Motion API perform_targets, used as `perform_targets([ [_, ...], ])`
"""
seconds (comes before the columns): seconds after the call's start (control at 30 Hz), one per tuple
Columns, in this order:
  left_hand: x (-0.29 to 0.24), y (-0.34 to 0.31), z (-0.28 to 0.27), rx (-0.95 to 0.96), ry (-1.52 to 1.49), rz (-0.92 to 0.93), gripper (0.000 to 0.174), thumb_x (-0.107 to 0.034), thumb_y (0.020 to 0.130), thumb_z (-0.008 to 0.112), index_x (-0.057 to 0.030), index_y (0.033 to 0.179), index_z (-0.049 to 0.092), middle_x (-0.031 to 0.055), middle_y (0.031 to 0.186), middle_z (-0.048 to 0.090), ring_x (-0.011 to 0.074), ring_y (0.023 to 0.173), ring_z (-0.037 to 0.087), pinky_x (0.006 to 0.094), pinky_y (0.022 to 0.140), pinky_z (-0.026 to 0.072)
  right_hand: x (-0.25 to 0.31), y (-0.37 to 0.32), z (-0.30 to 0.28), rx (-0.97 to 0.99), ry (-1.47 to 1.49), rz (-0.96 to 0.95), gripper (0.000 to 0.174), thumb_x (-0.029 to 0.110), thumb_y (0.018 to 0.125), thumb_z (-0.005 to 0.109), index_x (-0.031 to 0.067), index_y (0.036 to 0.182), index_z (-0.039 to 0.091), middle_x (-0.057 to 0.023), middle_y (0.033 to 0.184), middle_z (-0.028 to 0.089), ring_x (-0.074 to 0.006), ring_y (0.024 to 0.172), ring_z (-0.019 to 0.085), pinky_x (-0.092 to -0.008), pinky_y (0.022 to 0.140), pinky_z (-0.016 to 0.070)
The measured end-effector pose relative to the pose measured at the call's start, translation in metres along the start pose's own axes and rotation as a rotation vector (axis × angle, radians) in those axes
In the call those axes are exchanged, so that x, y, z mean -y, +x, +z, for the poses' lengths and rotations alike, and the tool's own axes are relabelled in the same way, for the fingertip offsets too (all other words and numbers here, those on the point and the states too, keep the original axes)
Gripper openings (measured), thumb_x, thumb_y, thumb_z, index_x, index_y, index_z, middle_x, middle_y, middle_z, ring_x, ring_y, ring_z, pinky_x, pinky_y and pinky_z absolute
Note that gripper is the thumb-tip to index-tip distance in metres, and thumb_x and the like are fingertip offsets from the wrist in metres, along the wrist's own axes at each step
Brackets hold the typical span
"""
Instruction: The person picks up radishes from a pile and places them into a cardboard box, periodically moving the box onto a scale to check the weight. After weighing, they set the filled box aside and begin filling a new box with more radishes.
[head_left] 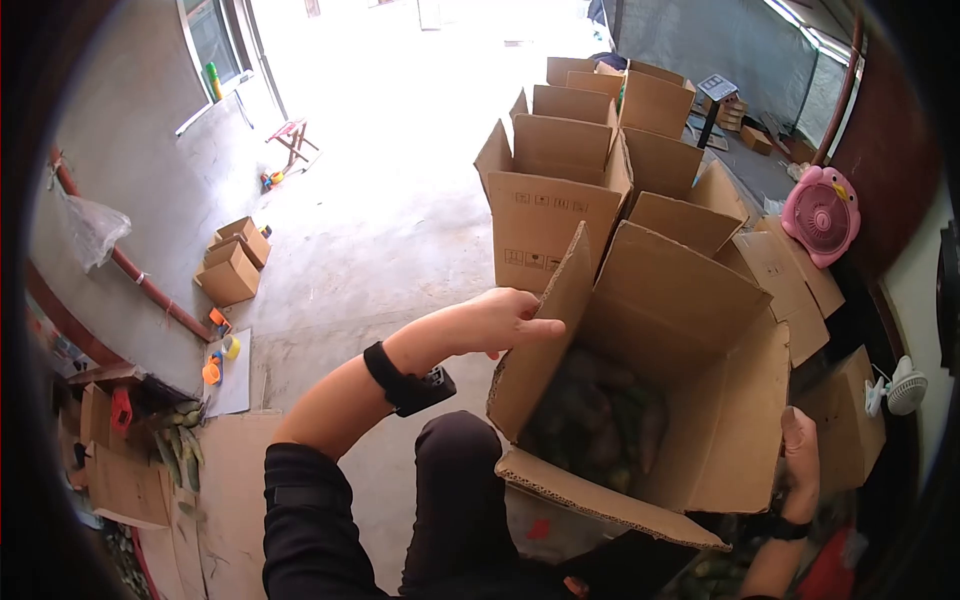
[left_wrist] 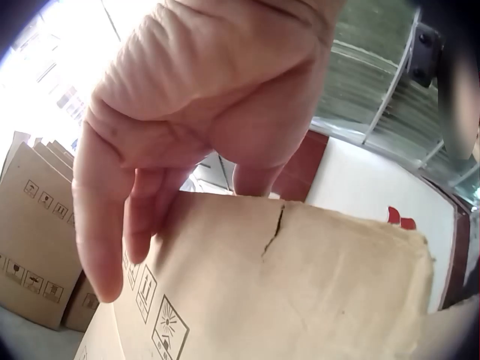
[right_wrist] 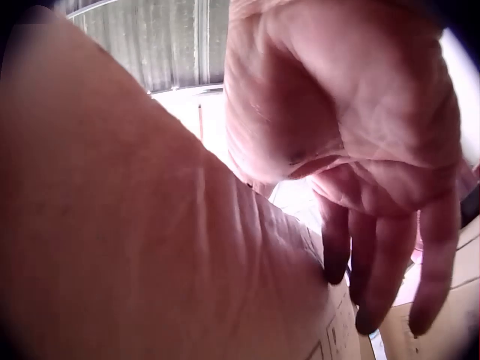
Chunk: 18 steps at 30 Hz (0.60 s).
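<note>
An open cardboard box [head_left: 680,270] stands in front of me in the head view, its flaps raised and the near one tilted toward me. Long green vegetables [head_left: 600,410] lie in shade at its bottom. My left hand [head_left: 490,322] grips the left flap, thumb over the inner side and fingers outside. In the left wrist view a short crack runs down from that flap's [left_wrist: 345,262] top edge. On the box's right side, my right hand [head_left: 800,450] holds the wall at its edge. The right wrist view has its fingers [right_wrist: 390,262] extended down the outside, the thumb hidden.
Several open cartons [head_left: 555,220] stand in rows beyond the box. To the right are a pink fan [head_left: 822,215], a small white fan [head_left: 906,386] and a scale display [head_left: 718,88]. Small boxes [head_left: 230,270] sit by the left wall, with green vegetables [head_left: 180,450] nearer me.
</note>
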<state>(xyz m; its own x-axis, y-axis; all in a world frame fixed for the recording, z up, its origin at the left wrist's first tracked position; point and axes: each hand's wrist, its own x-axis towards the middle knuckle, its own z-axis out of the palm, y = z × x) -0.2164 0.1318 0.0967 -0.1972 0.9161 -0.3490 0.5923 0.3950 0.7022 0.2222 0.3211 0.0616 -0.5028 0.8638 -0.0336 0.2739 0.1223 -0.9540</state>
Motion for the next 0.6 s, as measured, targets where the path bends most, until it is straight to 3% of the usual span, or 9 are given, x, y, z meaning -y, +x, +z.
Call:
perform_targets([
  [0.07, 0.008, 0.012, 0.01, -0.019, 0.154, 0.002, 0.055, -0.046, 0.085, 0.057, 0.0065, 0.1, 0.062, 0.0167, 0.083, 0.065, 0.0234, 0.067, 0.065, 0.0331, 0.055, 0.0532, 0.017, 0.003, 0.0, 0.1, -0.303, 0.186, 0.047, 0.042, 0.087, 0.06, -0.0045, 0.092, 0.063, -0.0035, 0.072, 0.061, -0.0083, 0.063, 0.057, -0.0229, 0.052, 0.044],
  [0.1, 0.013, 0.016, 0.013, -0.027, 0.32, 0.013, 0.054, -0.045, 0.083, 0.058, 0.008, 0.092, 0.064, 0.0177, 0.076, 0.065, 0.0253, 0.059, 0.065, 0.0341, 0.053, 0.0534, 0.022, 0.009, 0.003, 0.114, -0.313, 0.191, 0.047, 0.042, 0.087, 0.06, -0.0045, 0.092, 0.063, -0.0035, 0.072, 0.061, -0.0083, 0.063, 0.057, -0.0229, 0.052, 0.044],
  [0.17, 0.009, 0.016, 0.011, -0.026, 0.273, -0.081, 0.051, -0.042, 0.082, 0.059, 0.008, 0.089, 0.064, 0.0174, 0.073, 0.065, 0.0256, 0.058, 0.065, 0.0343, 0.053, 0.0536, 0.027, 0.017, 0.006, 0.105, -0.51, 0.316, 0.035, 0.028, 0.082, 0.06, -0.0059, 0.075, 0.064, -0.0022, 0.059, 0.057, -0.0088, 0.052, 0.054, -0.0253, 0.046, 0.042],
  [0.23, 0.015, 0.019, 0.013, -0.019, 0.233, -0.161, 0.048, -0.039, 0.081, 0.06, 0.0079, 0.085, 0.065, 0.0171, 0.07, 0.065, 0.0259, 0.057, 0.065, 0.0346, 0.053, 0.0538, 0.015, 0.021, 0.003, 0.101, -0.482, 0.283, 0.03, 0.022, 0.079, 0.057, -0.0067, 0.073, 0.063, -0.0028, 0.059, 0.057, -0.0088, 0.051, 0.053, -0.0254, 0.046, 0.0417],
  [0.33, 0.027, 0.021, 0.008, -0.091, 0.226, -0.066, 0.044, -0.036, 0.08, 0.06, 0.0072, 0.084, 0.065, 0.0171, 0.07, 0.064, 0.0257, 0.057, 0.065, 0.0339, 0.052, 0.0539, 0.018, 0.031, 0.007, 0.111, -0.443, 0.237, 0.024, 0.014, 0.074, 0.054, -0.0086, 0.072, 0.063, -0.0033, 0.06, 0.059, -0.009, 0.051, 0.054, -0.0259, 0.046, 0.0413],
  [0.43, 0.028, 0.027, 0.002, -0.114, 0.172, -0.066, 0.039, -0.033, 0.076, 0.065, 0.005, 0.085, 0.067, 0.0149, 0.072, 0.063, 0.0239, 0.06, 0.061, 0.0369, 0.055, 0.0482, 0.025, 0.046, 0.018, 0.123, -0.389, 0.149, 0.022, 0.012, 0.073, 0.055, -0.0085, 0.071, 0.064, -0.0024, 0.061, 0.059, -0.0094, 0.052, 0.054, -0.0259, 0.047, 0.0417],
  [0.5, 0.027, 0.032, -0.009, -0.127, 0.075, -0.058, 0.036, -0.03, 0.073, 0.066, 0.0055, 0.082, 0.066, 0.0123, 0.065, 0.06, 0.021, 0.055, 0.056, 0.0359, 0.05, 0.0443, 0.039, 0.06, 0.028, 0.117, -0.381, 0.107, 0.02, 0.009, 0.072, 0.055, -0.0085, 0.075, 0.064, -0.0031, 0.064, 0.061, -0.0104, 0.055, 0.056, -0.0251, 0.05, 0.0435],
  [0.53, 0.03, 0.035, -0.016, -0.144, 0.069, -0.067, 0.036, -0.03, 0.073, 0.066, 0.0055, 0.082, 0.066, 0.0123, 0.065, 0.06, 0.021, 0.055, 0.056, 0.0359, 0.05, 0.0443, 0.044, 0.068, 0.032, 0.132, -0.384, 0.093, 0.02, 0.009, 0.072, 0.055, -0.0085, 0.075, 0.064, -0.0031, 0.064, 0.061, -0.0104, 0.055, 0.056, -0.0251, 0.05, 0.0435],
  [0.6, 0.045, 0.047, -0.025, -0.153, 0.025, -0.023, 0.03, -0.025, 0.077, 0.067, 0.005, 0.077, 0.064, 0.0143, 0.069, 0.063, 0.025, 0.053, 0.063, 0.0344, 0.049, 0.0532, 0.054, 0.083, 0.039, 0.104, -0.267, 0.078, 0.02, 0.008, 0.072, 0.055, -0.0091, 0.079, 0.064, -0.0053, 0.069, 0.063, -0.0118, 0.058, 0.059, -0.024, 0.053, 0.0451],
])
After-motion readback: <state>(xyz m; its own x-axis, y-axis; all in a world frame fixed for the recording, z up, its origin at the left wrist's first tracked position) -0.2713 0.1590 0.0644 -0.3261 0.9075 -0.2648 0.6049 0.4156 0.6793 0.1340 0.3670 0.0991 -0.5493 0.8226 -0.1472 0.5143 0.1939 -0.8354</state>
